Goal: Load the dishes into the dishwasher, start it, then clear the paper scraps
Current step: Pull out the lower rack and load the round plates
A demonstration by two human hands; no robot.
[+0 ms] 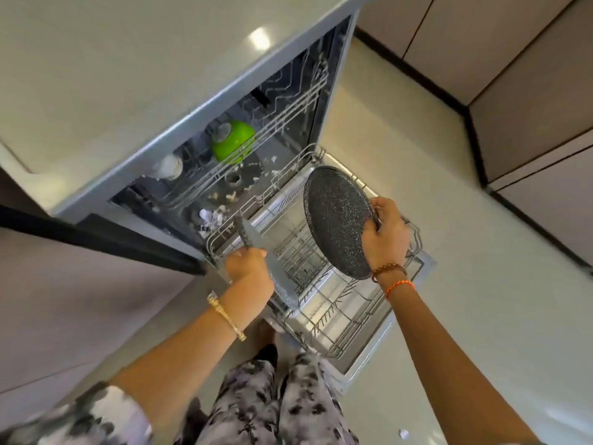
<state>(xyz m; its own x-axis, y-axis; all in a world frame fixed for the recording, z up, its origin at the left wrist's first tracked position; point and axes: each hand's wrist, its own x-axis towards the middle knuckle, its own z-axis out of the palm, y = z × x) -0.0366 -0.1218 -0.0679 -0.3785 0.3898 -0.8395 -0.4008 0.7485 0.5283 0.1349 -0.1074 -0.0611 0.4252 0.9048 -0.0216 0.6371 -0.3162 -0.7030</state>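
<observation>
Pale floor tiles (449, 252) and grey cupboard fronts (529, 91) surround an open dishwasher (324, 101) set under a light bench (112, 75). Its lower rack (324, 329) is pulled out over the dropped door, toward 6 o'clock from the tub, and an upper rack (282, 123) sits further in.

On the upper rack, at about 10 o'clock from the frame's centre, a green bowl (232, 141) lies upside down, with a white cup (170, 167) just to its 8 o'clock. Paper scraps (210, 218) lie scattered on the tub floor behind the lower rack, and one more scrap (403, 433) lies on the floor at 5 o'clock, near the right forearm.

The right hand (385, 239) grips a dark speckled plate (337, 223) by its edge at 3 o'clock, fingers curled over the rim and thumb across the face; the plate is tilted nearly upright above the lower rack's right part. The left hand (248, 268) is curled round a second speckled plate (272, 268), seen almost edge-on and held above the rack's left side, its upper end toward 11 o'clock. Whether either plate touches the wires cannot be told.

Bracelets circle both wrists, and patterned clothing shows at 6 o'clock.
</observation>
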